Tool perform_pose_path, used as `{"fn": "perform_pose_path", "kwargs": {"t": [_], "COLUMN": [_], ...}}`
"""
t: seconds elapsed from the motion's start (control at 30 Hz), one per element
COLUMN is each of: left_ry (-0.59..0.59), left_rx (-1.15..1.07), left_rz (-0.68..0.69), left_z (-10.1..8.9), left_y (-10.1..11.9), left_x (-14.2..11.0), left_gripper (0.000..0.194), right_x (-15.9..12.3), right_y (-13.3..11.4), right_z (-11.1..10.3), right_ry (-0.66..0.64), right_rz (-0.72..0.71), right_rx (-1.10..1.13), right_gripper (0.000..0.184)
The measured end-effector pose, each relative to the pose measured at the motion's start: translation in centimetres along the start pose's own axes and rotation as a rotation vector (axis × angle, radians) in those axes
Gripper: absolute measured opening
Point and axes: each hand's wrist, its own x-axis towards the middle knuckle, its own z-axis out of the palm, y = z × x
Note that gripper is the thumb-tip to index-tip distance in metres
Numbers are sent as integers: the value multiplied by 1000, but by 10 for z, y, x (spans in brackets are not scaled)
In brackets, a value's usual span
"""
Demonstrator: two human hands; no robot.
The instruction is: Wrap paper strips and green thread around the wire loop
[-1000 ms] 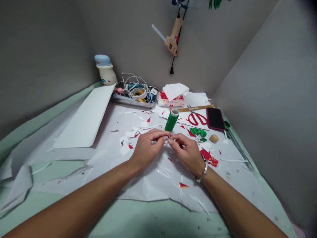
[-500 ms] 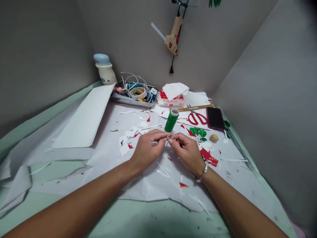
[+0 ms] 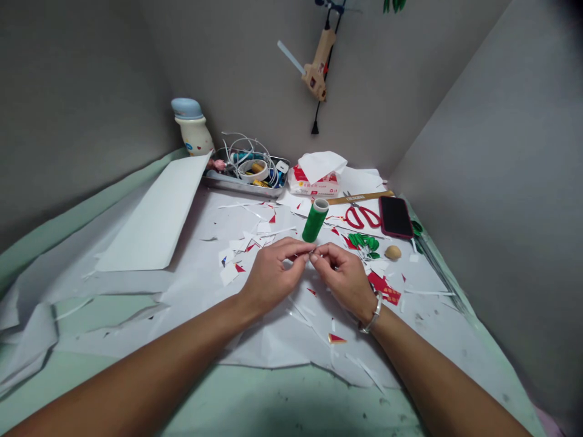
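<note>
My left hand [image 3: 276, 267] and my right hand [image 3: 339, 273] meet over the middle of the paper-covered table, fingertips together. Both are closed in a pinch on something tiny between them, too small to make out. Just behind the fingertips stands a spool of green thread [image 3: 315, 221], slightly tilted in view. To the right of my right hand lie several green wrapped leaf-like pieces [image 3: 364, 244] and a small tan ball [image 3: 392, 252]. Beneath that hand's wrist side is a red patterned paper scrap [image 3: 385, 288].
Red-handled scissors [image 3: 362, 216], a wooden ruler [image 3: 359, 198] and a phone [image 3: 396, 216] lie at the back right. A metal tray [image 3: 246, 185] of cords and tape, a tissue pack [image 3: 314, 182] and a white board [image 3: 157, 212] stand behind. A glue gun [image 3: 316, 73] hangs on the wall.
My fingertips have shifted very slightly against each other, the pinch staying in the same place. Nothing on the table has visibly moved.
</note>
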Motion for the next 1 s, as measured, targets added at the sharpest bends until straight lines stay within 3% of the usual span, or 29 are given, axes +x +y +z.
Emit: {"fn": "perform_pose_path", "kwargs": {"t": [0.27,0.53,0.8,1.0], "left_ry": [-6,143,183,176], "left_rx": [-10,-173,-246,-324], "left_rz": [-29,-260,-350,-385], "left_z": [-1,-6,-9,-9], "left_y": [3,-3,-2,-1], "left_x": [0,5,9,10], "left_gripper": [17,21,25,26], "right_x": [0,-5,-7,-6], "right_y": [-1,-7,-9,-5], "right_z": [1,5,9,13], "right_ry": [5,-70,-32,-20], "right_rz": [-11,64,138,165], "right_rx": [-13,75,154,181], "right_gripper": [19,27,21,28]}}
